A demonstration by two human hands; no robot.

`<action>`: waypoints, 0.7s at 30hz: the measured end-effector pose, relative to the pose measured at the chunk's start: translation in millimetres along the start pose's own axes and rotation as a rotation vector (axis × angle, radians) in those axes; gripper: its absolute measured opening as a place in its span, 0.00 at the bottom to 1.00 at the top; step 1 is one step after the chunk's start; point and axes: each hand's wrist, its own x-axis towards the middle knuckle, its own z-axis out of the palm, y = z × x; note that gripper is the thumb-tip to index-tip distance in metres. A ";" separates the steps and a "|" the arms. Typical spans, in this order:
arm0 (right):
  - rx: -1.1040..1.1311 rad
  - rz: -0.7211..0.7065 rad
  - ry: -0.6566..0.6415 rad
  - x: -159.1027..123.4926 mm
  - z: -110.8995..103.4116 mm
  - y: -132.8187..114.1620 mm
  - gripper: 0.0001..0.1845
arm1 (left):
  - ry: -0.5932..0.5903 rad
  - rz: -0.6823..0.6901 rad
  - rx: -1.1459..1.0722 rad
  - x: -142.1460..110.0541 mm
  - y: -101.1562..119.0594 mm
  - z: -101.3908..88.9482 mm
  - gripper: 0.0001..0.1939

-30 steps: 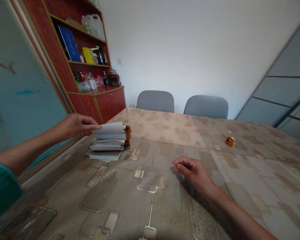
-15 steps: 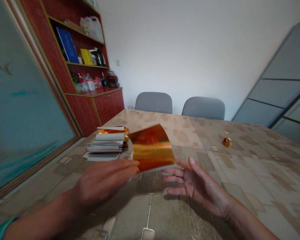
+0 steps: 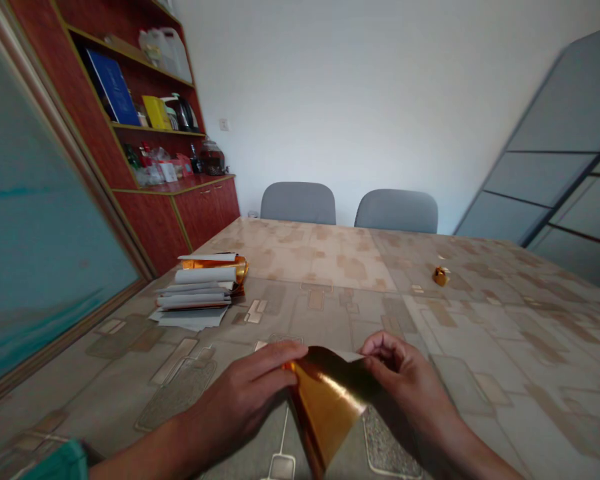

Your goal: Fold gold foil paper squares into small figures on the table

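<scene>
Now both hands meet over the near middle of the tabletop [image 3: 270,260]. A second ago the left hand [image 3: 250,387] was far left, fingers on the top of the stack [image 3: 203,293]; it has since come away to the near middle. Its grip clasps the left edge of the gold sheet [image 3: 335,393] between thumb and fingers. The right hand [image 3: 407,380] was spread open beside the sheet half a second ago; its grip now pinches the far right corner. The sheet, earlier held out by the left hand alone, is bent, gold face showing, one corner pointing to the near side and a bit of pale backing visible by the right fingers.

Around this, a white wall [image 3: 355,100] closes the far side. A red cabinet [image 3: 145,213] with loaded shelves stands far left, behind a glass panel [image 3: 45,220] at the left. Two grey chairs [image 3: 297,203] back onto the far edge. The stack of pale and gold sheets lies left, well apart from the gold sheet. A small gold piece [image 3: 441,277] sits far right. The right fingers hide part of the sheet's right end.
</scene>
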 end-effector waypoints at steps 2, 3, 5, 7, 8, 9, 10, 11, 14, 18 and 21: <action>0.010 -0.042 0.059 -0.4 2.9 -2.2 0.10 | -0.027 -0.173 -0.024 -1.6 3.6 4.1 0.15; 0.030 -0.052 0.083 -1.5 4.7 -3.6 0.09 | -0.037 -0.279 -0.061 -1.7 6.7 6.4 0.14; 0.060 -0.074 0.125 -5.2 8.1 -7.0 0.09 | -0.019 -0.472 -0.183 -0.8 13.2 13.4 0.06; 0.049 -0.116 0.153 -9.6 10.2 -11.1 0.07 | 0.059 -0.619 -0.354 0.9 17.1 23.0 0.04; 0.024 -0.143 0.152 -11.6 10.1 -13.3 0.06 | 0.115 -0.672 -0.449 2.0 17.7 27.7 0.06; -0.011 -0.175 0.146 -13.3 9.2 -15.3 0.04 | 0.182 -0.705 -0.526 3.5 17.5 31.4 0.09; -0.057 -0.215 0.140 -14.5 7.3 -17.2 0.03 | 0.254 -0.716 -0.563 5.3 16.6 33.4 0.13; -0.117 -0.263 0.131 -15.3 4.6 -18.7 0.02 | 0.328 -0.697 -0.542 7.4 15.4 33.3 0.17; -0.356 -0.515 0.098 -15.9 -5.4 -21.8 0.09 | 0.414 -0.415 -0.277 14.3 12.6 21.9 0.18; -0.702 -0.879 -0.097 -18.8 -14.9 -22.4 0.11 | 0.087 0.151 -0.033 15.0 14.6 6.5 0.09; -0.920 -0.997 -0.324 -24.7 -18.6 -18.6 0.10 | 0.019 0.156 0.121 1.8 17.2 12.4 0.13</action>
